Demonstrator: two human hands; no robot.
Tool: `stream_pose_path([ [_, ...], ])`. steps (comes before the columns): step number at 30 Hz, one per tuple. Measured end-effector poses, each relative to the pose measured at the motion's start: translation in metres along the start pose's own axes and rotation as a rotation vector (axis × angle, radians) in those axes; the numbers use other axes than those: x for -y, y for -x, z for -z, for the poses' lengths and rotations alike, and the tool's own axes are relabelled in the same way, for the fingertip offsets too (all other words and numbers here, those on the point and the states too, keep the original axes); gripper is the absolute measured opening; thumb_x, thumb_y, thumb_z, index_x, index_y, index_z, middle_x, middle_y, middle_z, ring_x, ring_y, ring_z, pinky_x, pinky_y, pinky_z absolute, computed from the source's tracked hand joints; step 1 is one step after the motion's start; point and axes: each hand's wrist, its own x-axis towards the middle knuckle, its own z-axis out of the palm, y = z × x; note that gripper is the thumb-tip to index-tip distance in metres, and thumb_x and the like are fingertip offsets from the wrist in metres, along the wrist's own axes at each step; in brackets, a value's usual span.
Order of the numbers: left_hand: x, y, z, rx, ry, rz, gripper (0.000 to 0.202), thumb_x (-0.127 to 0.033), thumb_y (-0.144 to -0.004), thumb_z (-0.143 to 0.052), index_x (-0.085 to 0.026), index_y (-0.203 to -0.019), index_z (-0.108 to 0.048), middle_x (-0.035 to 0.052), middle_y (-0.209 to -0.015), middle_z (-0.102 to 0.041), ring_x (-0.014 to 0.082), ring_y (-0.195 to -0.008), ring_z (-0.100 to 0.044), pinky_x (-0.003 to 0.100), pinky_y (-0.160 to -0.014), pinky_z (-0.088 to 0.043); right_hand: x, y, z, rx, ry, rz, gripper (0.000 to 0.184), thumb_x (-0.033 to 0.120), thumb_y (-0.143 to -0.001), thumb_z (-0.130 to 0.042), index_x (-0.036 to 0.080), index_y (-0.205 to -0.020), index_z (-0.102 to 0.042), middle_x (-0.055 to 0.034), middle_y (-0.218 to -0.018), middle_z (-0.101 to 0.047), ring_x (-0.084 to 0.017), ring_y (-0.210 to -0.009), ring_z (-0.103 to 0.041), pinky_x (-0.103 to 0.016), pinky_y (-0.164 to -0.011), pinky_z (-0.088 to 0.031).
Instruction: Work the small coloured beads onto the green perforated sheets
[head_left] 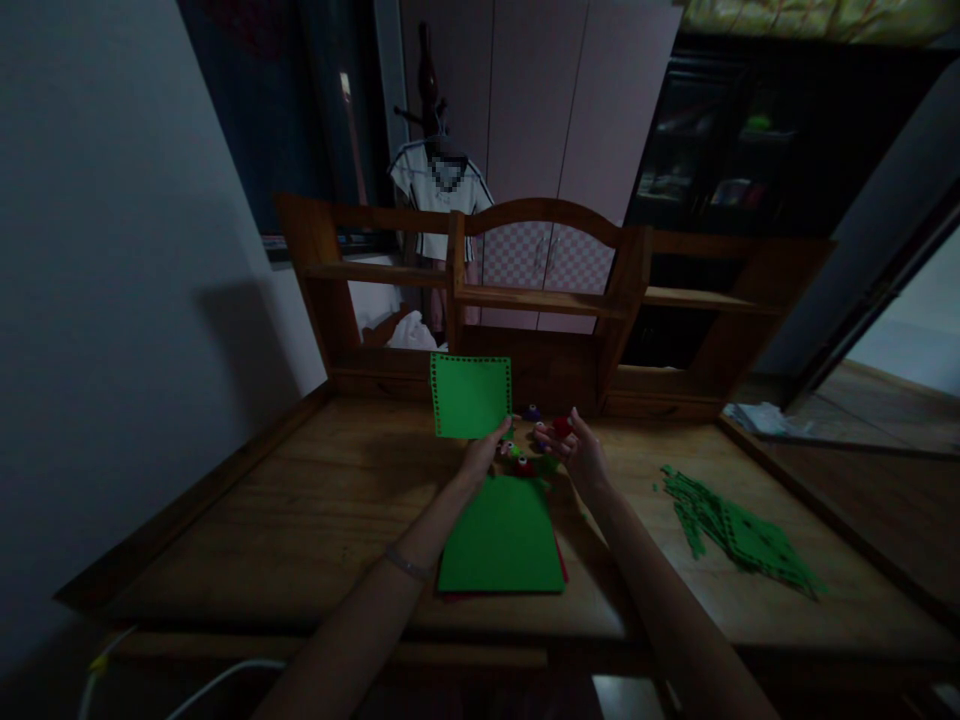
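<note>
My left hand (486, 452) pinches the lower right corner of a green sheet (469, 396), held up above the table. Small dark cut-outs run in rows along its top and both side edges. In my right hand (583, 456), the fingers close around a small red craft punch (562, 427), to the right of the sheet and apart from it. Several similar small punches lie between and behind my hands, among them a blue one (532, 412) and a red one (524, 466). Below them rests a stack of green sheets (501, 540), with red edges showing underneath.
On the right of the wooden table (300, 520) lies a loose pile of green punched sheets and strips (750, 540). A wooden shelf rack (540, 298) stands along the table's back edge. A white cable (225, 680) hangs at the lower left.
</note>
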Motion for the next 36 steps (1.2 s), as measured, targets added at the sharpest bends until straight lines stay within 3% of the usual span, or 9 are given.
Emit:
stream_pose_path([
  [6,-0.0003,0.0008,-0.0007,-0.013,0.062,-0.057,0.048,-0.057,-0.065,-0.066,-0.019,-0.094,-0.071,0.0023,-0.067,-0.064,0.0071,-0.045,-0.045,0.021,-0.051,-0.040,0.0008,-0.0004,-0.0001,-0.021,0.013,-0.004,0.033,0.051,-0.083,-0.051,0.019,-0.078,-0.058,-0.0094,-0.083,-0.072,-0.025,-0.080,-0.069,-0.032,-0.064,-0.055],
  [9,-0.0025,0.0022,-0.0019,-0.020,0.072,-0.050,0.048,-0.055,-0.065,-0.068,-0.017,-0.094,-0.072,0.0040,-0.069,-0.066,0.0072,-0.046,-0.046,0.021,-0.050,-0.039,0.0007,0.0000,0.0001,-0.017,0.011,-0.002,0.034,0.051,-0.084,-0.050,0.018,-0.079,-0.058,-0.0098,-0.084,-0.072,-0.024,-0.080,-0.069,-0.031,-0.065,-0.055],
  [18,0.0005,-0.0012,-0.0004,0.010,0.109,-0.081,0.041,-0.048,-0.066,-0.070,-0.020,-0.096,-0.072,0.0056,-0.099,-0.068,0.0046,-0.048,-0.047,0.019,-0.048,-0.039,0.0022,0.0017,-0.0015,-0.027,0.015,-0.005,0.032,0.050,-0.083,-0.052,0.019,-0.080,-0.057,-0.0090,-0.081,-0.072,-0.023,-0.074,-0.070,-0.031,-0.062,-0.055],
  [28,0.0009,-0.0037,-0.0015,-0.008,0.128,-0.115,0.042,-0.045,-0.063,-0.072,-0.018,-0.095,-0.072,0.0075,-0.098,-0.068,0.0056,-0.050,-0.049,0.020,-0.047,-0.040,-0.0011,-0.0014,0.0032,-0.007,0.034,-0.001,0.035,0.052,-0.084,-0.049,0.018,-0.080,-0.059,-0.0091,-0.083,-0.072,-0.023,-0.076,-0.070,-0.032,-0.065,-0.056],
  [36,-0.0013,-0.0010,-0.0012,0.003,0.090,-0.107,0.045,-0.045,-0.063,-0.072,-0.016,-0.096,-0.072,0.0061,-0.086,-0.068,0.0044,-0.045,-0.040,0.020,-0.046,-0.037,-0.0014,-0.0004,0.0034,0.008,0.033,0.015,0.034,0.053,-0.083,-0.051,0.020,-0.081,-0.058,-0.0080,-0.084,-0.072,-0.023,-0.076,-0.070,-0.032,-0.064,-0.055],
])
